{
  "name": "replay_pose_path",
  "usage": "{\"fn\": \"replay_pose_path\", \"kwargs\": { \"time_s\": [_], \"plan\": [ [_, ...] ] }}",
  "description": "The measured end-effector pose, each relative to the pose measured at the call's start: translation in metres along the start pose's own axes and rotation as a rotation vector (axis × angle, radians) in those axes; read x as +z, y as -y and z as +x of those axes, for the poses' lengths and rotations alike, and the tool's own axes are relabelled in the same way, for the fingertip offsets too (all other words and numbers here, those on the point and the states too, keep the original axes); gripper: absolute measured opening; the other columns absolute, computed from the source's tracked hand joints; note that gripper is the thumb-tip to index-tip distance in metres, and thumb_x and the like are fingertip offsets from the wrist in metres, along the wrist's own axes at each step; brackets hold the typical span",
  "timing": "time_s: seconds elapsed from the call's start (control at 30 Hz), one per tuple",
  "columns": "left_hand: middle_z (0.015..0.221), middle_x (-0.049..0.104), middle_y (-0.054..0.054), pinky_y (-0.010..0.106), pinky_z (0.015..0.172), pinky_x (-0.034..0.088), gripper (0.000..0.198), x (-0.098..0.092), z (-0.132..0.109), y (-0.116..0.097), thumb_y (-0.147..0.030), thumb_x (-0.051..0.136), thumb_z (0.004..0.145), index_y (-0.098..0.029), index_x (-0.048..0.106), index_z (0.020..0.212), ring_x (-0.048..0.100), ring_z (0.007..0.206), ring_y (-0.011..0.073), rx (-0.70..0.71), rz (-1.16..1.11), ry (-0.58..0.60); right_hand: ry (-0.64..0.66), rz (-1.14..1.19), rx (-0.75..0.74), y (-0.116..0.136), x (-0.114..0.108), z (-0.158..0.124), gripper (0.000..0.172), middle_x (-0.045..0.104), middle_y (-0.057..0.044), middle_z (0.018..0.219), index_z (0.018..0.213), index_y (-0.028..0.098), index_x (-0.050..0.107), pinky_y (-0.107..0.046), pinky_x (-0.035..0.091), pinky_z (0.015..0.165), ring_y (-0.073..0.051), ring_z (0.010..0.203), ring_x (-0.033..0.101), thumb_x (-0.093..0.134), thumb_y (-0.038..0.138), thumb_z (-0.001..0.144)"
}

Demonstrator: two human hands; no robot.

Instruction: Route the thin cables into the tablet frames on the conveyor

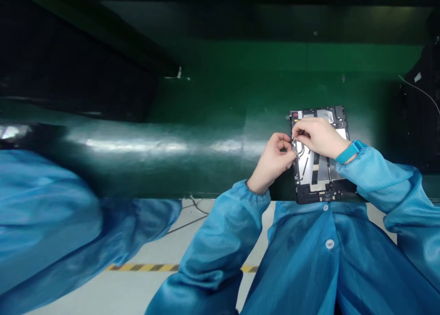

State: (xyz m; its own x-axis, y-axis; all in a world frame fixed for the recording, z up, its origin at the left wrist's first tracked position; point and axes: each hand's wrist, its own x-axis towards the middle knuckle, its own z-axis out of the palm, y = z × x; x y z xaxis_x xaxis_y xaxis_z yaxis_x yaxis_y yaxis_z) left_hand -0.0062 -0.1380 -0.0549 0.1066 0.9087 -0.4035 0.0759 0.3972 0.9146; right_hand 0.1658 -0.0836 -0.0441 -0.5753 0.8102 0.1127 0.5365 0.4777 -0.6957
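An opened tablet-like device (323, 168) lies at the table's front edge, its silver plates, black frame and thin cables exposed. My left hand (275, 161) is at the device's left edge, fingers bent and the thumb drawn in to a pinch. Just above the same edge, my right hand (318, 134) reaches across the upper part of the device, thumb and forefinger closed together. The fingertips of both hands are close to each other near a looped black cable (301, 150). Whatever lies between the fingers is too small to make out.
The green table (206, 104) has a glossy front edge. A dark box-like shape (68, 67) stands at the left, and a dark object (424, 104) with a thin wire at the right. Another person's blue sleeve (44, 214) is at the lower left.
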Motion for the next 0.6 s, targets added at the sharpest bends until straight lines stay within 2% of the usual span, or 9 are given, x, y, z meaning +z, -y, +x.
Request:
{"fn": "replay_pose_path", "kwargs": {
  "time_s": [0.33,0.5,0.6],
  "plan": [
    [0.063,0.055,-0.014,0.017,0.033,0.038,0.035,-0.001,0.005,-0.008,-0.013,0.06,0.072,-0.022,0.044,0.102,0.052,0.035,0.0063,0.017,0.132,-0.024,-0.004,-0.012,0.029,0.001,0.003,0.003,0.018,0.069,-0.002,0.087,0.088,0.019,0.07,-0.028,0.037,0.076,-0.017,0.083,0.058,0.06,0.004,0.088],
    [0.055,0.054,-0.016,0.017,0.032,0.036,0.036,-0.002,0.008,-0.015,-0.009,0.057,0.068,-0.023,0.042,0.098,0.049,0.033,0.0082,-0.068,0.1,0.008,-0.017,-0.008,0.028,0.001,0.004,0.005,0.017,0.069,-0.003,0.089,0.088,0.018,0.07,-0.03,0.039,0.077,-0.018,0.084,0.059,0.059,0.005,0.088],
    [0.047,0.05,-0.016,0.016,0.032,0.032,0.037,-0.003,0.015,-0.02,-0.007,0.058,0.067,-0.024,0.041,0.095,0.046,0.031,0.0091,-0.117,0.099,0.035,-0.088,-0.04,0.048,-0.003,0.004,0.009,0.017,0.071,-0.004,0.09,0.086,0.019,0.07,-0.031,0.04,0.08,-0.02,0.089,0.06,0.059,0.006,0.088]
  ]
}}
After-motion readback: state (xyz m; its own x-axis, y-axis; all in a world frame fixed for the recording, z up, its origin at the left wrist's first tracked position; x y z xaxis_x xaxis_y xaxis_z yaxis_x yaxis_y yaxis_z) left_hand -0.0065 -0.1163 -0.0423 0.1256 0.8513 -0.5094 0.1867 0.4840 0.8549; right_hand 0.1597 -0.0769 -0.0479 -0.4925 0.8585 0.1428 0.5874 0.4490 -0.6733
